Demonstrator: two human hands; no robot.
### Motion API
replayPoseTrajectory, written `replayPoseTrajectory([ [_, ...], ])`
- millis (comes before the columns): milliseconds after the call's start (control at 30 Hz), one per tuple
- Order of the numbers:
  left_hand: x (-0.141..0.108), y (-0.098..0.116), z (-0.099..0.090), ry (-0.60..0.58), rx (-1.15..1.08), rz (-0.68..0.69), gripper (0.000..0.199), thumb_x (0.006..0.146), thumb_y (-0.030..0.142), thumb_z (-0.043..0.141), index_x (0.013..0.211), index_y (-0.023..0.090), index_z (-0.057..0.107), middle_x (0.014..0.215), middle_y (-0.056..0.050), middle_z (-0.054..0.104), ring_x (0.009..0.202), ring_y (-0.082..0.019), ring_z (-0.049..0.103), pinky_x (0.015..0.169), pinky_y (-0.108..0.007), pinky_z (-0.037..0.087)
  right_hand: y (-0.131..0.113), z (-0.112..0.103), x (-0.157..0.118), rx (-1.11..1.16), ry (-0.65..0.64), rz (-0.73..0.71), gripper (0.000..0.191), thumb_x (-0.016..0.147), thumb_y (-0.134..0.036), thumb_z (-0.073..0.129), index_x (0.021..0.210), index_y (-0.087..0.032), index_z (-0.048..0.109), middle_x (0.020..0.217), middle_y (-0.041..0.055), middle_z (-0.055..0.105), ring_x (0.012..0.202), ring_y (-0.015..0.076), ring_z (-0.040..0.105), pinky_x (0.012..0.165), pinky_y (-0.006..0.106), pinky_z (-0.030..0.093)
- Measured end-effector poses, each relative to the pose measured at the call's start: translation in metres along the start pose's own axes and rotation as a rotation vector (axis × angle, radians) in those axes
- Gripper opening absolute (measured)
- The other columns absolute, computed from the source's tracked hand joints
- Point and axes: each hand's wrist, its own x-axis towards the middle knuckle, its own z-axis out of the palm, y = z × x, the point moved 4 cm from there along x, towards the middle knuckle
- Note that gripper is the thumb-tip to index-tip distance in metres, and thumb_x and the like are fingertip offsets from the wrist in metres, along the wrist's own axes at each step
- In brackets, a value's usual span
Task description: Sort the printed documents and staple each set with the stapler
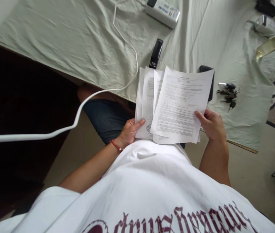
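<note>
Several printed paper sheets are pinched at their lower left edge by my left hand, its thumb lying on top. A round dark stamp shows near that thumb, partly covered. My right hand grips the right edge of a text-filled printed sheet, thumb in front and fingers behind. This sheet overlaps the others and lies tilted to the right. The papers rest at the table's front edge, close against my white shirt. Just beyond their top edge lies a black stapler.
On the green tablecloth are a bunch of keys, a dark flat object partly behind the papers, and a white-and-black box. A white cable crosses the table's left side. A yellowish clear object stands at the right.
</note>
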Motion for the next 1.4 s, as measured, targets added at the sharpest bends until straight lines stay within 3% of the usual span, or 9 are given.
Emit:
replayPoseTrajectory([
  [233, 0.000, -0.001, -0.001, 0.014, 0.006, 0.004, 0.052, 0.058, 0.041, 0.100, 0.099, 0.014, 0.082, 0.100, -0.012, 0.083, 0.085, -0.030, 0.079, 0.082, -0.043, 0.066, -0.002, 0.025, 0.002, 0.281, -0.116, 0.209, 0.037, 0.072, -0.042, 0.088, 0.103, -0.023, 0.082, 0.100, 0.0040, 0.082, 0.082, 0.0220, 0.076, 0.072, 0.034, 0.063],
  [367, 0.000, 0.000, -0.001, 0.001, -0.033, 0.011, 0.048, 0.066, 0.046, 0.095, 0.099, 0.014, 0.081, 0.098, -0.013, 0.083, 0.095, -0.034, 0.079, 0.088, -0.048, 0.065, -0.002, 0.027, 0.001, 0.362, -0.134, 0.226, 0.036, 0.069, -0.038, 0.091, 0.101, -0.024, 0.082, 0.099, 0.0027, 0.083, 0.082, 0.0221, 0.077, 0.074, 0.035, 0.064],
  [600, 0.001, 0.004, 0.002, -0.015, -0.084, 0.016, 0.035, 0.076, 0.040, 0.086, 0.096, 0.012, 0.080, 0.104, -0.015, 0.082, 0.117, -0.038, 0.073, 0.105, -0.052, 0.060, -0.010, -0.002, -0.007, 0.500, 0.125, 0.186, 0.036, 0.064, -0.030, 0.093, 0.096, -0.019, 0.082, 0.095, 0.0032, 0.083, 0.074, 0.0176, 0.072, 0.076, 0.032, 0.062],
  [833, 0.000, 0.003, 0.003, 0.010, -0.117, 0.003, 0.034, 0.077, 0.037, 0.084, 0.100, 0.011, 0.079, 0.110, -0.016, 0.081, 0.123, -0.038, 0.070, 0.111, -0.054, 0.055, -0.012, -0.035, -0.009, 0.666, 0.454, 0.104, 0.038, 0.050, -0.022, 0.094, 0.085, -0.018, 0.082, 0.090, 0.0038, 0.081, 0.074, 0.0160, 0.072, 0.073, 0.029, 0.063],
  [933, 0.000, 0.003, 0.004, 0.023, -0.144, 0.004, 0.033, 0.078, 0.035, 0.081, 0.100, 0.011, 0.079, 0.111, -0.016, 0.081, 0.125, -0.038, 0.070, 0.112, -0.054, 0.054, -0.014, -0.042, -0.008, 0.705, 0.519, 0.074, 0.039, 0.048, -0.022, 0.092, 0.085, -0.018, 0.082, 0.087, 0.0039, 0.080, 0.077, 0.0174, 0.073, 0.080, 0.030, 0.064],
  [1133, 0.002, 0.002, 0.001, 0.067, -0.142, 0.011, 0.029, 0.073, 0.031, 0.079, 0.094, 0.012, 0.080, 0.105, -0.014, 0.082, 0.123, -0.038, 0.071, 0.110, -0.052, 0.056, -0.012, -0.045, -0.007, 0.669, 0.537, 0.034, 0.031, 0.055, -0.025, 0.091, 0.085, -0.021, 0.081, 0.092, 0.0068, 0.080, 0.087, 0.0243, 0.074, 0.090, 0.041, 0.064],
  [1267, 0.003, 0.002, -0.001, 0.078, -0.127, 0.016, 0.029, 0.072, 0.031, 0.080, 0.093, 0.012, 0.080, 0.103, -0.013, 0.083, 0.120, -0.037, 0.072, 0.108, -0.051, 0.057, -0.006, -0.041, -0.005, 0.671, 0.534, 0.045, 0.033, 0.055, -0.023, 0.092, 0.086, -0.020, 0.081, 0.097, 0.0068, 0.081, 0.086, 0.0224, 0.074, 0.091, 0.039, 0.063],
  [1400, 0.002, 0.002, 0.000, 0.084, -0.121, 0.017, 0.027, 0.073, 0.031, 0.079, 0.092, 0.012, 0.080, 0.102, -0.013, 0.083, 0.118, -0.037, 0.073, 0.106, -0.051, 0.058, -0.004, -0.029, -0.004, 0.617, 0.408, 0.051, 0.036, 0.060, -0.023, 0.093, 0.094, -0.020, 0.081, 0.105, 0.0081, 0.081, 0.088, 0.0226, 0.076, 0.088, 0.036, 0.063],
])
